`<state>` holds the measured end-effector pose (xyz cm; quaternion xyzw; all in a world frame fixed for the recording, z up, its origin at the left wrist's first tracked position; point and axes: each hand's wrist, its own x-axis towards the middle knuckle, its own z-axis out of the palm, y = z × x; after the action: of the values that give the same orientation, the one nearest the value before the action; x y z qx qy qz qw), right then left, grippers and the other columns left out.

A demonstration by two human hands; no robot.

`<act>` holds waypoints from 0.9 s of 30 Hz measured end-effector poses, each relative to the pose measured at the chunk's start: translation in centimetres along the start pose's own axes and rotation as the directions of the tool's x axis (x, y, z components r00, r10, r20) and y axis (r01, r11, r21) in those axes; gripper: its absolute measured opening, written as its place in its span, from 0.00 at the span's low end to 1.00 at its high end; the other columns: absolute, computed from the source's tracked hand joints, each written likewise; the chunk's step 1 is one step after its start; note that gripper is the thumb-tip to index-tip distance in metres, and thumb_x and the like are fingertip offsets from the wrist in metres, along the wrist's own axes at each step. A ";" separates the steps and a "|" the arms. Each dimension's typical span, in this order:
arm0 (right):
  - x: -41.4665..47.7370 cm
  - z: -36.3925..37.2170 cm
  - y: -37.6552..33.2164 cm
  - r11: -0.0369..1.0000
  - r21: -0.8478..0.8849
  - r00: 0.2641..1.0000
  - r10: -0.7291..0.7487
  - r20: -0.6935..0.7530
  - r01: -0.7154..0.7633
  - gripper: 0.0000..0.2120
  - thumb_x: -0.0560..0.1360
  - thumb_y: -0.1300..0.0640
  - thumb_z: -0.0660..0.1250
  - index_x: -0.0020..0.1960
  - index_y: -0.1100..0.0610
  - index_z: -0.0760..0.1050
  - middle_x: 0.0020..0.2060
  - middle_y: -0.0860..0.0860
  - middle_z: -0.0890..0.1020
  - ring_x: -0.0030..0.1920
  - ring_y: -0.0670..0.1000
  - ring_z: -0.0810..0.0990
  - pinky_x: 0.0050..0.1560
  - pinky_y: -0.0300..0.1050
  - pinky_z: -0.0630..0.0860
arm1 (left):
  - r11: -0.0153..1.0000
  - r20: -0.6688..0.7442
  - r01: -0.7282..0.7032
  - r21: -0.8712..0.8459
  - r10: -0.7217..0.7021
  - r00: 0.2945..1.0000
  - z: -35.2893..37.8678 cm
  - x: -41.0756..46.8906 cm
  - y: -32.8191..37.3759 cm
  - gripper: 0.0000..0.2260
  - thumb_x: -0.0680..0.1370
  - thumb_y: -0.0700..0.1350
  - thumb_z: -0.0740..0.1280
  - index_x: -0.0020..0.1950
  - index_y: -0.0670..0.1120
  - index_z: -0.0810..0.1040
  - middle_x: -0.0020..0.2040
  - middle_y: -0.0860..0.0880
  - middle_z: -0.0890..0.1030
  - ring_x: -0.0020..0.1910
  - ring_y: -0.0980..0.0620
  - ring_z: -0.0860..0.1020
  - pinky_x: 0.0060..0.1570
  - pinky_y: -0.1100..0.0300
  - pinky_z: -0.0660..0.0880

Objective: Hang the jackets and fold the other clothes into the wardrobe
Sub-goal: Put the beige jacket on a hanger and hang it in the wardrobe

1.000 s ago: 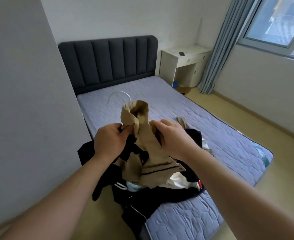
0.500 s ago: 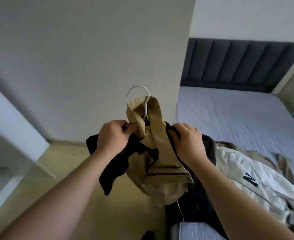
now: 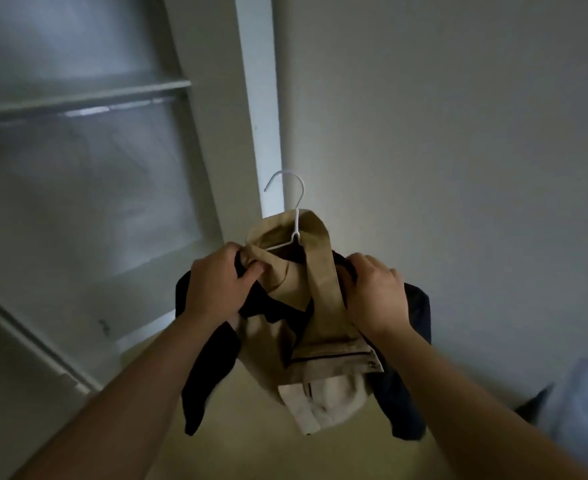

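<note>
Tan cloth makes up the jacket, which sits on a white hanger; the hanger's hook stands upright above the collar, free in the air and caught on nothing. The left grip is curled round the collar and shoulder on its side, thumb pressed onto the tan fabric; the right grip is curled over the opposite shoulder, bunching the cloth there. Both hold the jacket up in front of the person, over the floor; its pale lining shows at the lower hem. Black fabric hangs down on either side beneath the hands; whether it belongs to the same jacket I cannot tell. The open wardrobe stands to the left of the jacket, which is outside it; inside are a shelf and, just under it, a rail. A plain wall fills the right; a blurred corner of a bed shows at the lower right.
</note>
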<state>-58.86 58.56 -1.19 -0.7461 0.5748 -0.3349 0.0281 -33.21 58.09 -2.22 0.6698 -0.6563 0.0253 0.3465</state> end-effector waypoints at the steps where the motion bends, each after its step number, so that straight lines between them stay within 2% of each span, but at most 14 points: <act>1: 1.2 1.5 -1.4 1.000 0.005 1.000 -0.026 0.012 0.026 0.12 0.82 0.50 0.60 0.49 0.57 0.77 0.40 0.51 0.79 0.39 0.56 0.77 0.48 0.51 0.70 | 1.000 -0.025 0.020 0.016 -0.020 1.000 -0.8 0.6 -1.7 0.17 0.71 0.70 0.58 0.44 0.57 0.69 0.31 0.62 0.69 0.30 0.63 0.67 0.34 0.60 0.65; 5: 6.3 7.9 -7.8 0.984 0.052 0.982 -0.173 0.073 0.169 0.13 0.83 0.50 0.60 0.46 0.57 0.76 0.35 0.48 0.75 0.35 0.53 0.74 0.43 0.49 0.71 | 0.998 -0.076 0.069 -0.008 -0.069 0.995 -3.3 3.3 -8.9 0.18 0.75 0.64 0.60 0.34 0.53 0.64 0.27 0.55 0.69 0.26 0.58 0.69 0.29 0.61 0.60; 8: 9.9 13.1 -12.5 0.962 0.071 0.948 -0.272 0.166 0.264 0.13 0.83 0.50 0.60 0.46 0.57 0.76 0.36 0.48 0.75 0.34 0.53 0.75 0.41 0.48 0.72 | 0.999 -0.085 0.053 -0.013 -0.053 0.995 -4.5 5.7 -13.9 0.23 0.78 0.65 0.54 0.34 0.48 0.67 0.28 0.52 0.71 0.27 0.52 0.72 0.30 0.57 0.63; 11: 13.1 17.7 -16.2 0.944 0.147 0.927 -0.320 0.196 0.295 0.12 0.83 0.51 0.60 0.41 0.53 0.69 0.34 0.47 0.72 0.32 0.52 0.73 0.36 0.45 0.70 | 0.996 -0.117 0.090 0.008 -0.088 0.989 -5.5 8.1 -18.9 0.27 0.77 0.67 0.50 0.35 0.45 0.69 0.28 0.52 0.72 0.27 0.51 0.72 0.29 0.58 0.63; 14: 16.3 21.8 -19.0 0.929 0.193 0.882 -0.362 0.301 0.315 0.12 0.83 0.49 0.58 0.42 0.50 0.67 0.34 0.45 0.72 0.33 0.49 0.74 0.36 0.45 0.70 | 0.988 -0.075 0.152 0.006 -0.151 0.986 -6.0 10.3 -24.2 0.22 0.80 0.59 0.57 0.35 0.44 0.70 0.29 0.51 0.73 0.28 0.51 0.73 0.30 0.55 0.67; 16: 18.5 24.4 -20.6 0.918 0.189 0.832 -0.397 0.387 0.350 0.13 0.83 0.48 0.56 0.44 0.52 0.71 0.34 0.46 0.75 0.34 0.49 0.76 0.36 0.45 0.72 | 0.980 -0.044 0.196 -0.010 -0.197 0.980 -5.9 11.9 -27.8 0.18 0.81 0.52 0.64 0.35 0.44 0.69 0.30 0.50 0.73 0.29 0.50 0.74 0.32 0.52 0.71; 18: 20.8 27.0 -22.1 0.900 0.189 0.781 -0.436 0.447 0.394 0.15 0.83 0.47 0.55 0.47 0.54 0.74 0.36 0.49 0.79 0.36 0.51 0.78 0.37 0.46 0.74 | 0.975 -0.045 0.223 -0.022 -0.223 0.974 -5.8 13.6 -31.2 0.18 0.81 0.50 0.65 0.34 0.45 0.68 0.29 0.50 0.73 0.29 0.50 0.73 0.33 0.53 0.70; 22: 26.1 32.9 -25.4 0.858 0.265 0.697 -0.513 0.500 0.441 0.15 0.83 0.47 0.54 0.48 0.54 0.74 0.35 0.48 0.77 0.35 0.50 0.77 0.38 0.47 0.75 | 0.968 -0.031 0.243 0.061 -0.241 0.970 -5.5 17.8 -37.4 0.17 0.80 0.52 0.61 0.34 0.46 0.67 0.30 0.50 0.73 0.30 0.49 0.74 0.33 0.53 0.71; 25: 30.5 38.3 -28.4 0.827 0.372 0.677 -0.561 0.476 0.422 0.14 0.84 0.48 0.54 0.48 0.54 0.74 0.36 0.48 0.77 0.35 0.49 0.76 0.37 0.44 0.73 | 0.940 -0.039 0.295 0.172 -0.293 0.955 -5.6 21.6 -42.2 0.14 0.79 0.51 0.57 0.34 0.48 0.66 0.33 0.51 0.72 0.32 0.51 0.72 0.35 0.53 0.69; 27: 33.3 41.8 -30.4 0.820 0.429 0.686 -0.560 0.465 0.379 0.13 0.84 0.48 0.54 0.48 0.52 0.73 0.36 0.46 0.76 0.34 0.45 0.75 0.34 0.37 0.66 | 0.912 -0.065 0.396 0.107 -0.391 0.918 -5.7 24.3 -45.1 0.11 0.78 0.49 0.57 0.43 0.47 0.75 0.41 0.50 0.77 0.40 0.52 0.76 0.43 0.54 0.73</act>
<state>-7.27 25.27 -5.02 -0.9208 0.2683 -0.1738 0.2234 12.93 35.39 -5.40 0.8069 -0.4978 0.0077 0.3179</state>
